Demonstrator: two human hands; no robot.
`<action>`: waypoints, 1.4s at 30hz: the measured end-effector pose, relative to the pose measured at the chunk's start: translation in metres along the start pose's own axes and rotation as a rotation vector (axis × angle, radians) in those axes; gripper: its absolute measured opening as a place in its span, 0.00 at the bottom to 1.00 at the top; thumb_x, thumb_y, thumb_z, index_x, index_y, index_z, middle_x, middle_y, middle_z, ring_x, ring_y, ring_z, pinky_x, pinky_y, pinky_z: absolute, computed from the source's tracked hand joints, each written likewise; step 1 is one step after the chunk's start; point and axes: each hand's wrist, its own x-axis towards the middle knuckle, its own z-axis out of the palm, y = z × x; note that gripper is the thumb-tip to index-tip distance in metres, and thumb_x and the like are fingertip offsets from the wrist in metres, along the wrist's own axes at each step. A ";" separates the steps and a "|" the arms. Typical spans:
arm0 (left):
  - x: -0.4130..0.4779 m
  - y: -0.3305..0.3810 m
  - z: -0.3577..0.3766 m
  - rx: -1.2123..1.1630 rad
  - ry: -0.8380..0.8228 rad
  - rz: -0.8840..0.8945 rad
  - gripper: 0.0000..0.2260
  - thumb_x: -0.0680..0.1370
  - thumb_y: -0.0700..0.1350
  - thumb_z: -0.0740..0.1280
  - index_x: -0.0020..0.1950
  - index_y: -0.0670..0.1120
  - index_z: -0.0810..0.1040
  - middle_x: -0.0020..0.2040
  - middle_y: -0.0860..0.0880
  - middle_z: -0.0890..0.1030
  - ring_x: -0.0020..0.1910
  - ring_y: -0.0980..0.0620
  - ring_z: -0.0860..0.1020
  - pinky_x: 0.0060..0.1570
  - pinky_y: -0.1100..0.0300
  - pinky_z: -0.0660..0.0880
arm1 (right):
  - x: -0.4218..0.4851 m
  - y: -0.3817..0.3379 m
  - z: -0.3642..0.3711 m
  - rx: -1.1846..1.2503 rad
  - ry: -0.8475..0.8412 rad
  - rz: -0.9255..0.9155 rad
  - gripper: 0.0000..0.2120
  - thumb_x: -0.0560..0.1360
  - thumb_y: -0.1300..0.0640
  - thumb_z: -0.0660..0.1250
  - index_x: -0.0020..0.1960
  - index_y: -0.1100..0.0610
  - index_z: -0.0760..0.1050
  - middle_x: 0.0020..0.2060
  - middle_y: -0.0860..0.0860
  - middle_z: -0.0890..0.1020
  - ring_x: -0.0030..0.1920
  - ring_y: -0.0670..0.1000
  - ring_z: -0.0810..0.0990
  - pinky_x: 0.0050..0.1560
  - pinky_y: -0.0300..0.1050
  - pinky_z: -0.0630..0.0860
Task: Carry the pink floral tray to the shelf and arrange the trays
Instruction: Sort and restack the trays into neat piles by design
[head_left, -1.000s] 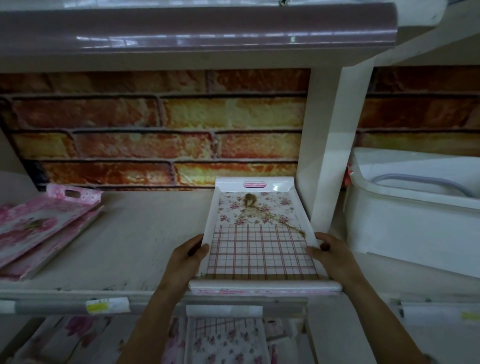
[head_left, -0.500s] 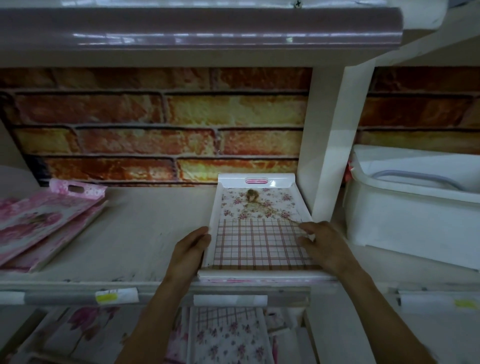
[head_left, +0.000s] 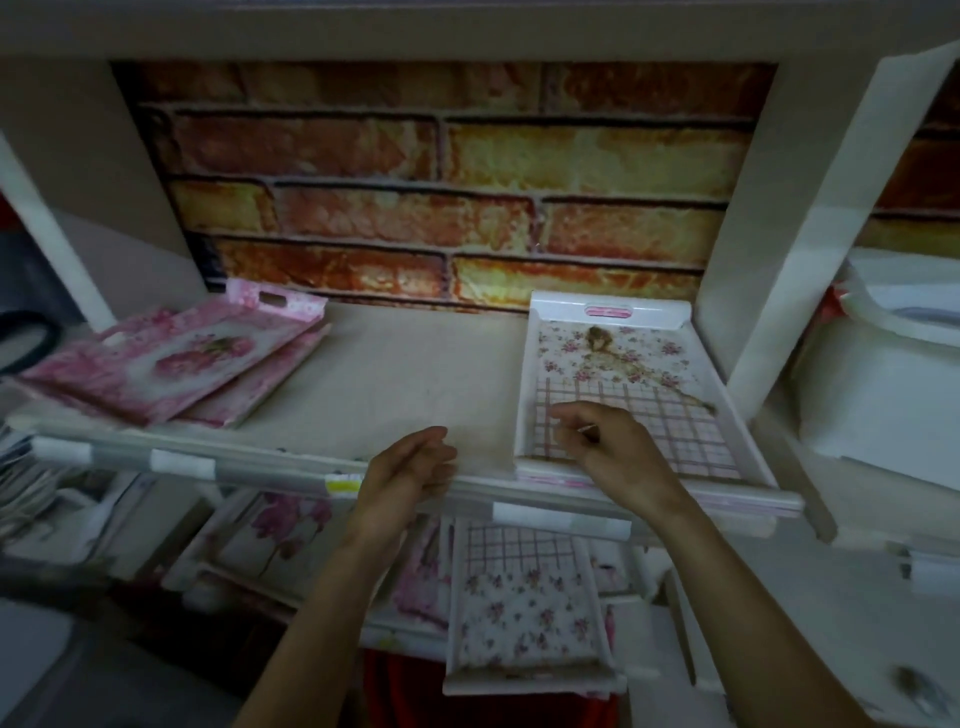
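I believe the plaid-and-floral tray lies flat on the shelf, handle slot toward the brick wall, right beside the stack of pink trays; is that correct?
Not quite. The head view shows the plaid-and-floral tray lying flat on the shelf, handle slot toward the brick wall, but apart from the stack of pink trays: bare shelf separates them, and it sits beside the white post.

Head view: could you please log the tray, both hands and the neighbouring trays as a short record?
pink floral tray: flat on the shelf, right end, beside the white upright
left hand: free, fingers relaxed, at the shelf's front edge
right hand: above the tray's near end, fingers loosely curled, contact unclear
pink trays: stacked askew at the left end
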 end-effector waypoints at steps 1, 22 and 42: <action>-0.005 -0.002 -0.007 -0.009 0.011 -0.010 0.11 0.81 0.40 0.64 0.63 0.41 0.80 0.52 0.40 0.85 0.47 0.45 0.82 0.48 0.57 0.79 | -0.001 -0.006 0.008 0.017 -0.004 -0.012 0.12 0.79 0.54 0.64 0.62 0.47 0.78 0.53 0.41 0.80 0.49 0.36 0.78 0.49 0.27 0.73; -0.062 -0.071 -0.097 0.117 0.020 -0.205 0.11 0.81 0.48 0.66 0.58 0.45 0.82 0.49 0.43 0.86 0.48 0.47 0.84 0.48 0.56 0.81 | -0.063 -0.006 0.126 0.028 -0.338 0.042 0.13 0.81 0.53 0.63 0.64 0.49 0.77 0.55 0.42 0.81 0.52 0.40 0.80 0.58 0.42 0.77; -0.055 -0.133 -0.049 0.150 -0.008 -0.375 0.08 0.82 0.47 0.64 0.58 0.47 0.79 0.51 0.47 0.85 0.51 0.48 0.83 0.55 0.53 0.79 | -0.073 0.113 0.128 0.028 -0.345 0.227 0.13 0.79 0.57 0.64 0.62 0.49 0.78 0.54 0.47 0.84 0.49 0.51 0.84 0.53 0.49 0.80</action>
